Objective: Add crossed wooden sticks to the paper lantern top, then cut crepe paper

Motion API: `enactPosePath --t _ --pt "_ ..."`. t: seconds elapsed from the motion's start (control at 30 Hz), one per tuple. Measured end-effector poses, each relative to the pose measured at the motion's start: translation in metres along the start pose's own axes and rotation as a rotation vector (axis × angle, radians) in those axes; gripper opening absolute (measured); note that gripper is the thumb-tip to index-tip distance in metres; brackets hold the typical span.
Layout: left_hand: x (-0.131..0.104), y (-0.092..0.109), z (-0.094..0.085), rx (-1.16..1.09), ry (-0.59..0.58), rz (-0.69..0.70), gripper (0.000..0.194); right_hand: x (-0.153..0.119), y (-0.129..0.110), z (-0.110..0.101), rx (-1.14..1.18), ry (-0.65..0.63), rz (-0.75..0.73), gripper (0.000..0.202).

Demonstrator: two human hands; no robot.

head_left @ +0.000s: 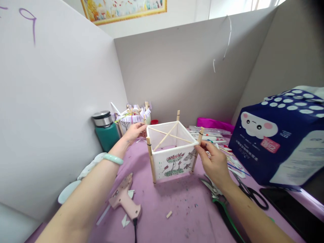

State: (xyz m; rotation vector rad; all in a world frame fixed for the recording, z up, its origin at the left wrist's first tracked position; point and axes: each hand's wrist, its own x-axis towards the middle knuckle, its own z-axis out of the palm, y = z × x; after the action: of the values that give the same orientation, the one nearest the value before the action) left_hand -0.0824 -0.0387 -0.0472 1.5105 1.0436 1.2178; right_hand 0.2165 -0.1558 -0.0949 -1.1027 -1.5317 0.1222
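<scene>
A square lantern frame (174, 163) of wooden sticks and white panels stands upright in the middle of the purple table. Lotus flowers and dragonflies are painted on its front panel, and two thin sticks cross over its open top. My left hand (138, 131), below a pale green bangle, pinches the lantern's back left corner; its fingertips are partly hidden. At the front right corner post, my right hand (212, 160) grips the frame between thumb and fingers. A pink glue gun (126, 200) lies at the left front, with its cord running toward me.
Green-handled pruning shears (222, 209) and black scissors (250, 192) lie at the right, near a dark tablet-like slab (291, 209). A large blue package (263, 152) stands behind them. At the back left are a teal bottle (107, 135) and a fringed lantern (130, 118). Grey partitions (182, 74) enclose the table.
</scene>
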Motion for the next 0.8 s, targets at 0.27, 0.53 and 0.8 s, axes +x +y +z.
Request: enactPosePath --t 0.27,0.53,0.8 --pt "-0.003 0.004 -0.001 0.008 -0.024 -0.005 0.044 0.0 0.001 0.001 0.006 -0.003 -0.002 0.019" --pt "0.002 0.022 0.003 0.105 0.066 -0.136 0.035 -0.004 0.004 0.003 -0.003 -0.006 -0.024 0.017" --pt "0.013 0.024 0.011 0.129 0.146 -0.211 0.024 -0.004 0.003 0.003 -0.02 -0.002 -0.014 0.017"
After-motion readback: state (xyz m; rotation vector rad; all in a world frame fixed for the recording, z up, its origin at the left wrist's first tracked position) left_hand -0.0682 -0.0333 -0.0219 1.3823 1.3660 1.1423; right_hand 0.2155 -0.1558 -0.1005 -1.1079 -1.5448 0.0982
